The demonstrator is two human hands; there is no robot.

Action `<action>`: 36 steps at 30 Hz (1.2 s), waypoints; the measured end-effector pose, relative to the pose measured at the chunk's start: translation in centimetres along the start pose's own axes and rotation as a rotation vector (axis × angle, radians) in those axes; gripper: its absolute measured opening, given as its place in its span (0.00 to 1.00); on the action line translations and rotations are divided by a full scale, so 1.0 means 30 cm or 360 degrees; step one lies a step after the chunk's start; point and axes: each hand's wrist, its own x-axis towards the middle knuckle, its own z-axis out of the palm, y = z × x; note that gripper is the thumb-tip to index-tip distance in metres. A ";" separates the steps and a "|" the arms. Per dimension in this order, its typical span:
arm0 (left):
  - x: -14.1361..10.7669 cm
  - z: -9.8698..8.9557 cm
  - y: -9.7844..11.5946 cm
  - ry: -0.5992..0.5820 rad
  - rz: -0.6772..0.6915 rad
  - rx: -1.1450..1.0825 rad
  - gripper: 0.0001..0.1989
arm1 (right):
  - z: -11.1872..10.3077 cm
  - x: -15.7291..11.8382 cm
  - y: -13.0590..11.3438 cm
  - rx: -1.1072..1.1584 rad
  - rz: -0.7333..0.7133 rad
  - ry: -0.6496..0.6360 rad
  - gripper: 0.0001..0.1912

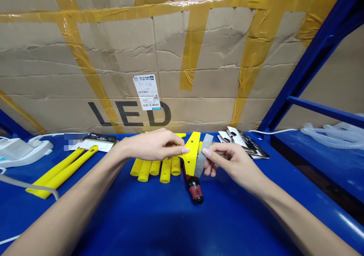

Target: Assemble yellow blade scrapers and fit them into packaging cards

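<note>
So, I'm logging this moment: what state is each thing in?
Left hand: gripping the yellow piece
Right hand: pinching the grey plate
Yellow piece: held, tilted
Grey plate: held beside it, tilted
Red-black tool: lying, partly hidden
Yellow tubes: lying side by side
Yellow tools at left: lying
Cards at right: lying overlapped
Carton: taped

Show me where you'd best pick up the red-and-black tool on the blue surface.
Probably by the thick near end of the red-and-black tool, coming from above on the wearer's side: that rounded end points this way and lies uncovered, while the far end disappears behind the yellow piece.
</note>
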 end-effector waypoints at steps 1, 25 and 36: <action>0.002 0.002 0.001 -0.0008 0.0003 -0.0010 0.22 | 0.002 0.000 -0.002 -0.0001 0.0004 -0.0004 0.24; 0.032 0.045 0.009 0.0087 0.0141 0.0121 0.22 | 0.016 0.006 0.025 0.0286 0.0154 0.0114 0.20; 0.028 0.071 0.036 0.0298 -0.0003 0.0176 0.23 | 0.022 0.005 0.000 0.0204 -0.0007 0.0243 0.20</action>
